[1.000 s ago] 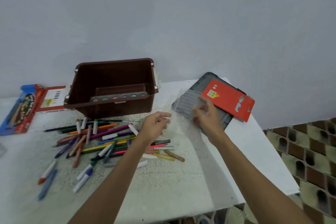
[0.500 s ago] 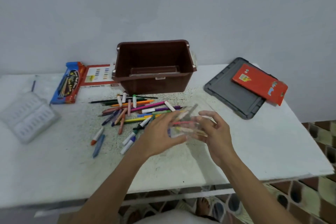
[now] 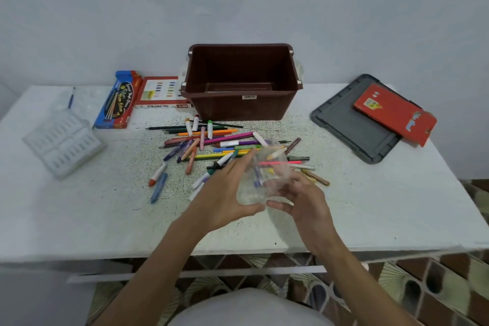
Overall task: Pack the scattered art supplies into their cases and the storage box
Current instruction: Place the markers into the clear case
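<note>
A clear plastic pouch (image 3: 267, 174) is held above the table between both hands. My left hand (image 3: 225, 198) grips its left side with thumb below and fingers on top. My right hand (image 3: 304, 198) grips its right lower edge. Through the pouch and behind it lies a scattered pile of markers, pencils and crayons (image 3: 211, 145). The brown storage box (image 3: 242, 82) stands open at the back centre. A clear plastic crayon tray (image 3: 63, 143) lies at the left.
A blue brush pack (image 3: 117, 100) and an oil pastel box (image 3: 162, 92) lie left of the storage box. The grey lid (image 3: 349, 124) with a red case (image 3: 394, 114) on it sits at the right. The table's front edge (image 3: 238, 251) is near.
Both hands brought the clear pouch from the grey lid towards the front centre, over the markers. The view has swung left and down, showing the whole table.
</note>
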The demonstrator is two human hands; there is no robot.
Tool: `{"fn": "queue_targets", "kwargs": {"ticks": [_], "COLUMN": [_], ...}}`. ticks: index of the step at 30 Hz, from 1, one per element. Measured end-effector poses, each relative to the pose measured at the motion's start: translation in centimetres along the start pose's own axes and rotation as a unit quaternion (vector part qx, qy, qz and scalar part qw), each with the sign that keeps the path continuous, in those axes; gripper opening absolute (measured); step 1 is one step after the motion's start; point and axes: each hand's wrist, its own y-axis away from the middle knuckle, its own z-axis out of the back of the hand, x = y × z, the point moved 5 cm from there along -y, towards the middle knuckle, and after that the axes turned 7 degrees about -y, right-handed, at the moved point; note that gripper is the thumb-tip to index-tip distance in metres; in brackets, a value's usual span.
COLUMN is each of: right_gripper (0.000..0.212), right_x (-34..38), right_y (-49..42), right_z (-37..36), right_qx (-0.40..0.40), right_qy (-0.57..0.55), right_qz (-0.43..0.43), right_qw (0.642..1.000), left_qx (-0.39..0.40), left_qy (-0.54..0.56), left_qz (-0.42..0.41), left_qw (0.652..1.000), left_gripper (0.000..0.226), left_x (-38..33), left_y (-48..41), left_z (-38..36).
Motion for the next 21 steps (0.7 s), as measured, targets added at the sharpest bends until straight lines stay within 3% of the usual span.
{"fn": "queue_targets", "kwargs": {"ticks": [3,7,12,16,21], "right_gripper": [0.018,0.014,0.020,0.024,0.019], "right_x": [-0.5,-1.8,-2.7,-2.6,-1.9], "right_y": [-0.2,-0.5,-0.2,-0.2,-0.8], "right_z": [0.8,1.9,1.9,2.4,4.9], "right_qx": [-0.048,-0.092,-0.046,-0.046,-0.089], "right_qy": [0.102,0.195,0.160,0.129,0.214], "right_qz": [-0.003,-0.074,-0.149,-0.150,-0.091], "right_qw": [0.994,0.974,0.975,0.979,0.968], "left_qx": [0.004,-0.034,-0.094,-0.131,-0.150], "left_qy": [0.080,0.144,0.191,0.207,0.234], "left_qz": [-0.013,-0.028,-0.048,-0.038,0.008], "left_qw": [0.997,0.989,0.976,0.969,0.960], "left_gripper": [0.119,0.133,0.140,0.126,0.087], "left_x": [-0.4,-0.9,-1.6,-1.1,0.3], "left_y": [0.3,0.8,1.4,1.8,2.2], "left_z": [-0.2,0.1,0.5,0.1,0.1]}}
